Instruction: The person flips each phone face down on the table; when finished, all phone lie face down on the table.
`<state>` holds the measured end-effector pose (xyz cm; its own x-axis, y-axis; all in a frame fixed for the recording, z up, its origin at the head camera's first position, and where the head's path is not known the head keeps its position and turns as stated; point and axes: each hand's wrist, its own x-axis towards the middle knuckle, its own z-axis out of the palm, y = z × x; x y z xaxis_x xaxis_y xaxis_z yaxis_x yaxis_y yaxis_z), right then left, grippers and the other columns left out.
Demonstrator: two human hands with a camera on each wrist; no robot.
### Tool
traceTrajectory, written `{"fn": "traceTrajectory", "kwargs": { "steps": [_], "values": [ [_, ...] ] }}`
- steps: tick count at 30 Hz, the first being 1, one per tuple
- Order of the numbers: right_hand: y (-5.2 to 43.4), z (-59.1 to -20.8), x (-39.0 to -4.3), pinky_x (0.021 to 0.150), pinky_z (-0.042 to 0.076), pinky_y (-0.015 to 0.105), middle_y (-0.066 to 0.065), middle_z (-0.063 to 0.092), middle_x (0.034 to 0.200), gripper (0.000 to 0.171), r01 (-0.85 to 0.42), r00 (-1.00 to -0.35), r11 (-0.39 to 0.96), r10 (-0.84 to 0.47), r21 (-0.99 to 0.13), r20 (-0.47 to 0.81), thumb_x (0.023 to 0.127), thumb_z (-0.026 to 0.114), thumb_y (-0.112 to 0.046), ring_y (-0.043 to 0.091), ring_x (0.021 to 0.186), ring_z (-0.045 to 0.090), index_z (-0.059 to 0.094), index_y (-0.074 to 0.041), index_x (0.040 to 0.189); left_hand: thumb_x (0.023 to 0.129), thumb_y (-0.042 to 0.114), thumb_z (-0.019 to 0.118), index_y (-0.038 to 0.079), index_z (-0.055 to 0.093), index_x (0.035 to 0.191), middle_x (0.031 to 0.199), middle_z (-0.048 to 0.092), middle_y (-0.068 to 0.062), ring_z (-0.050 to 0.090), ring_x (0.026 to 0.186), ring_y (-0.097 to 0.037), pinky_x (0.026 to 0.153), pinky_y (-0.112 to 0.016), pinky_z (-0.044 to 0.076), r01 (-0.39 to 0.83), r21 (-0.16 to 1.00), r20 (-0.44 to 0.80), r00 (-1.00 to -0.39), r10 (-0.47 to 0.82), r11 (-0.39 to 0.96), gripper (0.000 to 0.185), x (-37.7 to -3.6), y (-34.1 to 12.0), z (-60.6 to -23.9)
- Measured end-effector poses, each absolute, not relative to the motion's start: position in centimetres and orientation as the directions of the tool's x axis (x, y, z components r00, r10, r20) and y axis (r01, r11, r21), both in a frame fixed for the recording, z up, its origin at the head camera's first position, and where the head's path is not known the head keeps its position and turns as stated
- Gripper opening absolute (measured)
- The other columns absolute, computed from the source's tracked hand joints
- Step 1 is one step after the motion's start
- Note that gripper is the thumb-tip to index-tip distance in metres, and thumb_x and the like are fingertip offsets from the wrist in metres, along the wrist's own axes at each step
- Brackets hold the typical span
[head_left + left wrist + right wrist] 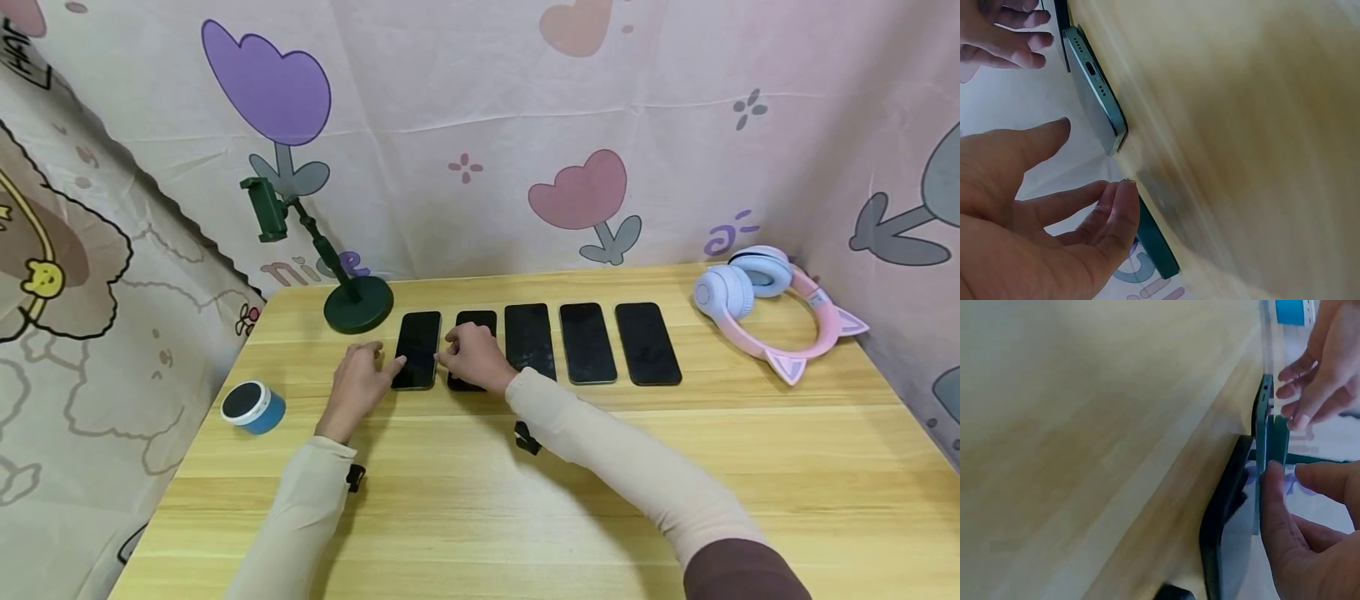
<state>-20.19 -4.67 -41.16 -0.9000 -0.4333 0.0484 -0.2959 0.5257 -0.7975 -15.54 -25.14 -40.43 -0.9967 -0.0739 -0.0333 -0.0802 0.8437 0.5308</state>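
Note:
Several dark smartphones lie screen-up in a row on the wooden table. My left hand is at the left side of the leftmost phone, its thumb near that edge and its fingers spread. In the left wrist view, this phone shows a green frame with a charging port, and the left thumb is apart from it. My right hand reaches over the second phone, partly hiding it. Its fingertips are right at the leftmost phone's right edge. The right wrist view shows thumb and fingers parted, nothing between them.
A dark green phone stand is at the back left. Nearer the left edge sits a small blue-and-white cylinder with a dark top. Three more phones continue the row rightward. Pink-and-lilac cat-ear headphones lie at the back right, by a patterned curtain.

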Motion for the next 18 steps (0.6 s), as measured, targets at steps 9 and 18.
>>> {"fn": "traceTrajectory", "kwargs": {
  "steps": [9,18],
  "values": [
    [-5.6,-41.4,-21.3,0.074,0.056,0.031,0.004,0.071,0.066,0.022,-0.147,-0.928,0.522,-0.367,-0.84,-0.066,0.092,0.077,-0.016,0.01,0.055,0.066,0.075,0.006,0.097,0.096,0.027,0.072,-0.009,0.065,0.11,0.094,0.059,-0.021,0.052,0.085,-0.032,0.081,-0.049,0.047,-0.12,0.548,-0.022,-0.991,-0.129,0.828,0.04,-16.4,-24.9,-41.3],
    [-6.5,-41.5,-22.2,0.041,0.03,0.023,0.005,0.065,0.052,0.037,-0.103,-0.931,0.583,-0.341,-0.806,-0.127,0.089,0.081,-0.019,0.012,0.038,0.05,0.068,-0.005,0.057,0.094,0.028,0.075,-0.007,0.067,0.123,0.12,0.067,-0.025,0.062,0.11,-0.038,0.093,-0.052,0.05,-0.197,0.585,-0.082,-0.979,-0.185,0.787,0.046,-16.8,-24.7,-41.4]
  ]
}}
